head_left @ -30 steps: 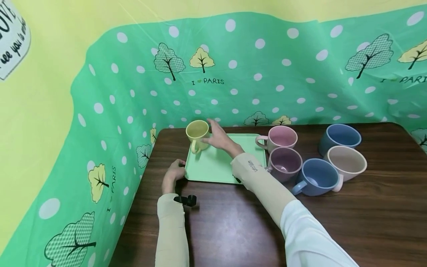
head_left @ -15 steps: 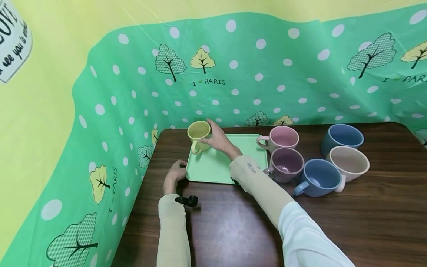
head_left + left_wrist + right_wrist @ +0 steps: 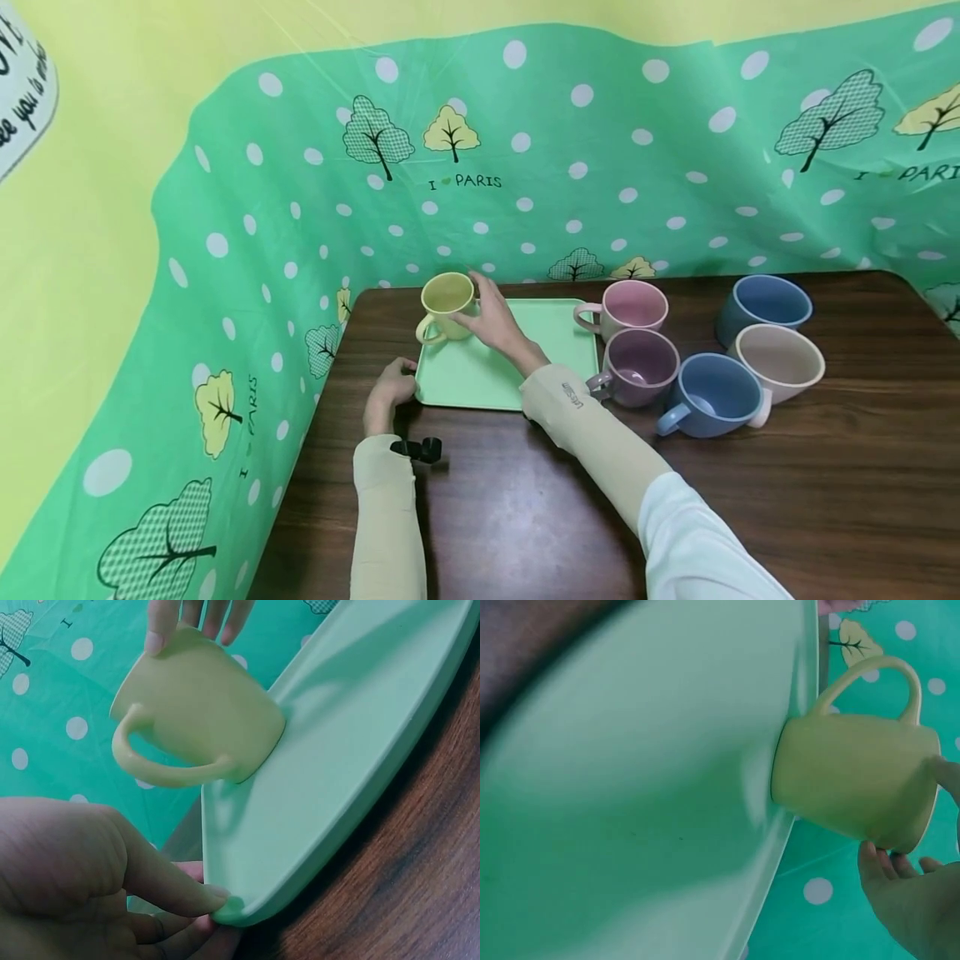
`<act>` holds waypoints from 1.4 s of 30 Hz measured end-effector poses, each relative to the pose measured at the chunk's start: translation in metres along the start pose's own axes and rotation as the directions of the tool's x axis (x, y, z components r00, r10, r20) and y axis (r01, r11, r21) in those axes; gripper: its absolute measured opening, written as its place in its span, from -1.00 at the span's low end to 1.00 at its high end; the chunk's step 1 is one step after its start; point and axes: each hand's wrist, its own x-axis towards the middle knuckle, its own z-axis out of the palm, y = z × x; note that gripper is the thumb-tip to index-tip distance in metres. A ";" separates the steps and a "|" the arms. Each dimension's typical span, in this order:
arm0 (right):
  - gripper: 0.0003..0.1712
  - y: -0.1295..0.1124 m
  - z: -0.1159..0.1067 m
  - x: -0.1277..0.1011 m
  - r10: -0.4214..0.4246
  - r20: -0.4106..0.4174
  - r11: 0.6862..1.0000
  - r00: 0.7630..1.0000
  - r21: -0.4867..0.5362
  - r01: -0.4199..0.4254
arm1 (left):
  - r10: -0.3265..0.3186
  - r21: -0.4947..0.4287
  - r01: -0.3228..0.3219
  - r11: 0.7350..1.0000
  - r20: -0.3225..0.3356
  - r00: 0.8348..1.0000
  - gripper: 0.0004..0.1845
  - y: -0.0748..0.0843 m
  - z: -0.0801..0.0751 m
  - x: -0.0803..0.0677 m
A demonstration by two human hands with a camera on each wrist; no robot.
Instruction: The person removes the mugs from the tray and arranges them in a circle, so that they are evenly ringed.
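Note:
A yellow mug point(image 3: 447, 307) stands upright on the light green tray point(image 3: 487, 375), at its far left corner, with its handle toward the left. My right hand point(image 3: 497, 317) holds the mug near its rim; in the right wrist view the thumb lies on one side and the fingertips point(image 3: 870, 859) on the other. At the tray's near left corner is my left hand point(image 3: 392, 390). In the left wrist view its thumb point(image 3: 180, 889) lies over the rim and the other fingers are partly hidden under the corner, pinching it.
Right of the tray stand a pink mug point(image 3: 636, 307), a purple mug point(image 3: 641, 371), two blue mugs, the nearer blue mug point(image 3: 712, 408) and the farther blue mug point(image 3: 761, 312), and a cream mug point(image 3: 787, 367). A green dotted cloth point(image 3: 570, 208) hangs behind the dark wooden table point(image 3: 517, 500).
The yellow mug has turned in my right hand, its handle swinging from the front toward the left. My left hand keeps its place at the tray corner.

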 end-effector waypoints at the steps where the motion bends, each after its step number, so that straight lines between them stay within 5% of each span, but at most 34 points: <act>1: -0.01 0.000 0.000 -0.002 -0.007 -0.011 1.000 1.000 0.001 0.007 | 0.000 -0.003 0.000 1.000 -0.002 1.000 -0.45 0.000 0.000 0.000; 10: -0.03 0.002 0.001 -0.009 -0.014 -0.052 1.000 0.999 0.007 0.014 | 0.007 0.001 -0.007 1.000 -0.017 1.000 -0.46 0.000 0.001 0.000; 16: 0.12 0.003 -0.003 0.003 -0.002 0.088 1.000 0.996 0.008 0.001 | 0.000 -0.007 0.000 1.000 -0.022 1.000 -0.47 0.000 0.002 -0.001; 28: 0.36 0.002 -0.010 0.033 0.010 0.300 1.000 0.954 0.008 -0.013 | -0.007 -0.042 0.006 0.999 -0.022 1.000 -0.48 0.002 0.002 -0.002; 37: 0.40 -0.002 -0.014 0.026 0.022 0.255 0.993 0.967 -0.115 0.008 | -0.006 -0.022 0.005 1.000 -0.015 1.000 -0.48 0.003 0.000 -0.001; 42: 0.39 0.002 -0.013 0.024 -0.003 0.286 0.995 0.958 -0.092 0.030 | -0.006 -0.029 0.005 1.000 -0.020 1.000 -0.48 0.002 0.001 0.000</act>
